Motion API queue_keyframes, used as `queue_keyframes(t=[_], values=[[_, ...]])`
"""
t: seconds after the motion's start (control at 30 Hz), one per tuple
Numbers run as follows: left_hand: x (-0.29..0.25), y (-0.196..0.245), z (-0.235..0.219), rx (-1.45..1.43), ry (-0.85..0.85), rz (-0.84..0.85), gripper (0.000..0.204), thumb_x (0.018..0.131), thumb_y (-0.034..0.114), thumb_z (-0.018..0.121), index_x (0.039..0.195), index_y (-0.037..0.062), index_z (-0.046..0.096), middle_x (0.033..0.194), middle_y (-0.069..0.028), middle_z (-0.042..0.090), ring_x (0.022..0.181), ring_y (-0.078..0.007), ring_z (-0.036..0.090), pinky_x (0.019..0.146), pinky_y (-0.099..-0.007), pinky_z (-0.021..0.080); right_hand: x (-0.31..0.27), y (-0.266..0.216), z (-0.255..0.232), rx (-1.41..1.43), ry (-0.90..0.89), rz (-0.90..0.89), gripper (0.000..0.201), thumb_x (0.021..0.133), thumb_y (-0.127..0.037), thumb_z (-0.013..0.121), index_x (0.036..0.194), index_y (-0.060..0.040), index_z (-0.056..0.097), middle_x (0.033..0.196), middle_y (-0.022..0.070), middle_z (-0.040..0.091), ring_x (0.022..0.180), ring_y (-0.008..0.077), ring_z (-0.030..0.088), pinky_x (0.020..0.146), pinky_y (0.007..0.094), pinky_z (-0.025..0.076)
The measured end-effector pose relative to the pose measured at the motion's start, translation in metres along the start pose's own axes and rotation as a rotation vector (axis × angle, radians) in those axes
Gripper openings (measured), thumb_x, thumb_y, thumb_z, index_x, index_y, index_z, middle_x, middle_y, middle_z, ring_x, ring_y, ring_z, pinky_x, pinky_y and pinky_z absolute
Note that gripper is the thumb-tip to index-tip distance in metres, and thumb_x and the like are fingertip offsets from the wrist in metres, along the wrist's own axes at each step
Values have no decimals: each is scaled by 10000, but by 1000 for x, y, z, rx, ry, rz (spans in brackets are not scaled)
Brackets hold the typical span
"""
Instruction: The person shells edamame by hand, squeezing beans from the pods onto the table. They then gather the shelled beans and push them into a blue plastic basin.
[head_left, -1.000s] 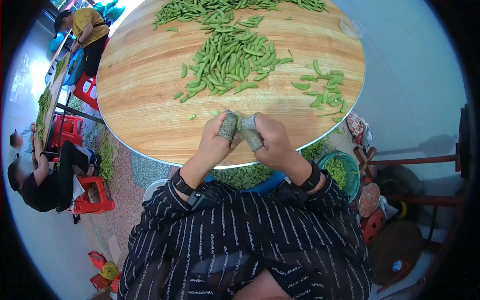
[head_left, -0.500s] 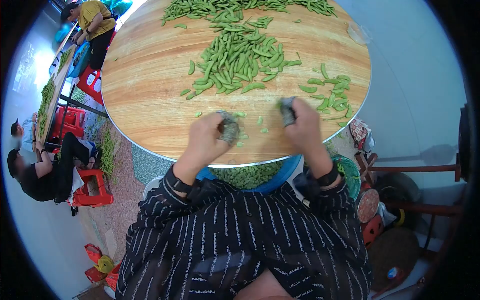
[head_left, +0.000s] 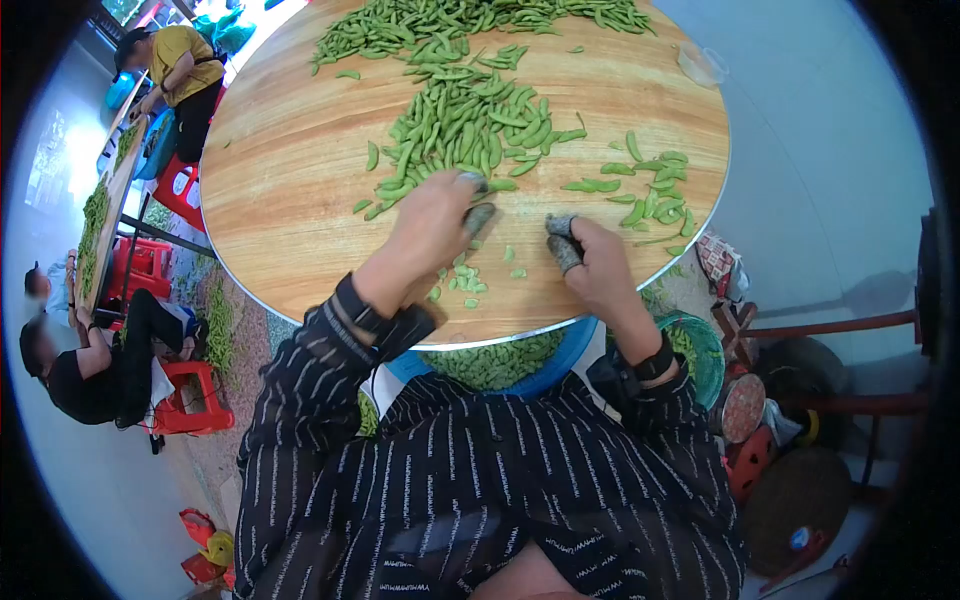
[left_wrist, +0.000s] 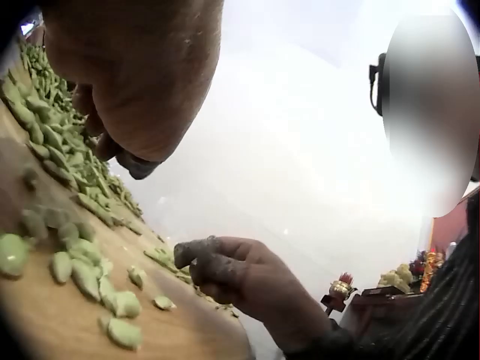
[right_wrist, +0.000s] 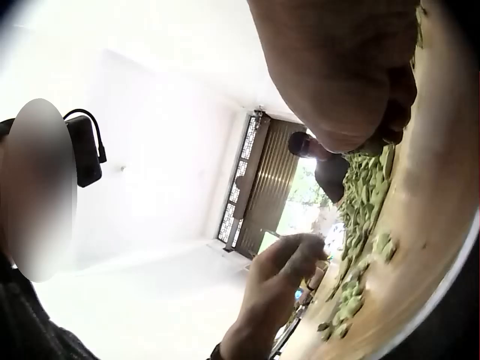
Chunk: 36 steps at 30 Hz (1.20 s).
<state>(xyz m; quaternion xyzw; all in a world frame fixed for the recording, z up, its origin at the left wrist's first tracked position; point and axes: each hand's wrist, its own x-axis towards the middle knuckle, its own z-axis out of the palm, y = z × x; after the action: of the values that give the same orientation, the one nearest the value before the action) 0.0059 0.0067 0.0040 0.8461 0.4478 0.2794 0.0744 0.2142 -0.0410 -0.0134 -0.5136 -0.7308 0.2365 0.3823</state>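
Green soybean pods (head_left: 455, 125) lie heaped before me on the round wood-grain table (head_left: 290, 180). My left hand (head_left: 430, 220) reaches over the heap's near edge, its grey-wrapped index fingertip against one pod (head_left: 504, 185); the wrapped thumb stands apart from the finger. To the right, my right hand (head_left: 600, 270) hovers over the table, wrapped thumb and index finger bent with a gap between them and nothing visible there. Loose shelled beans (head_left: 466, 281) lie below the left wrist, also seen as pale green beans (left_wrist: 86, 277) in the left wrist view.
More pods (head_left: 660, 190) are scattered at the table's right. A blue basin (head_left: 575, 350) of beans stands below the front edge, with a green basket (head_left: 708, 360) at right. A clear plastic cup (head_left: 700, 65) lies at the far right edge. People sit at another table leftward.
My hands have parted from their joined position. The left moved forward to the heap, leaving more loose beans behind. The right went rightward, and an extra pod now lies near the right-hand scatter.
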Motion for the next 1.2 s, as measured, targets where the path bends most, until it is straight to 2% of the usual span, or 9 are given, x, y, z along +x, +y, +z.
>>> queue_keyframes(t=[0.27,0.37,0.43,0.57,0.73,0.87,0.93,1.03,1.2], values=[[33,-1,22,268,-277,3,91,682,40,540,752,-17,532,738,-206,533,730,-340,541,605,-367,443,-11,4,18,588,52,227,278,773,-23,530,1045,34,514,739,22,530,632,90,480,577,236,416],[20,4,19,-354,-80,-152,129,723,59,566,834,-5,557,730,-132,556,702,-274,557,614,-314,446,-8,-19,11,910,-88,429,324,776,-22,530,1096,1,486,741,10,528,615,63,464,544,192,384],[11,18,12,-1206,-16,-407,170,760,78,588,919,21,568,792,-41,560,746,-184,547,695,-259,430,-5,-23,16,1054,-157,403,324,793,-41,517,1112,-8,475,748,1,528,590,45,440,505,167,340],[-9,33,8,-1373,14,-327,184,777,56,578,959,35,567,955,-14,528,890,-130,498,807,-250,388,3,-30,24,1247,-270,250,327,794,-56,531,1115,-20,480,745,-9,524,588,32,435,484,145,313],[-25,26,11,-1377,-42,-135,290,750,117,629,1016,28,557,1197,-87,395,1122,-180,379,934,-327,323,4,-31,22,809,-115,109,230,752,-5,540,981,-2,525,722,10,526,586,88,462,518,218,374],[-33,20,-2,-1117,47,-81,257,804,204,580,979,18,558,1048,-88,495,985,-171,473,834,-300,390,6,-36,-4,53,-62,-252,150,713,-8,549,853,24,506,700,104,515,609,252,512,547,321,413],[-38,9,-15,-1407,-148,-491,288,861,294,486,887,16,554,833,-74,549,721,-155,526,614,-251,414,7,-32,-8,-71,-62,-339,176,714,-14,560,882,26,521,698,121,502,601,267,498,542,319,408],[-36,34,-27,-1267,-457,-840,357,891,349,405,798,28,531,654,-38,512,501,-114,438,447,-220,314,7,-35,-7,-233,-66,-475,209,720,-22,570,919,30,534,709,135,497,589,279,485,537,326,404],[-41,40,-22,-1640,-464,-764,256,894,226,417,733,50,511,618,14,436,509,-66,365,449,-207,289,0,-44,-3,-25,102,-249,183,746,-20,523,926,10,534,739,88,540,605,219,517,534,297,419]])
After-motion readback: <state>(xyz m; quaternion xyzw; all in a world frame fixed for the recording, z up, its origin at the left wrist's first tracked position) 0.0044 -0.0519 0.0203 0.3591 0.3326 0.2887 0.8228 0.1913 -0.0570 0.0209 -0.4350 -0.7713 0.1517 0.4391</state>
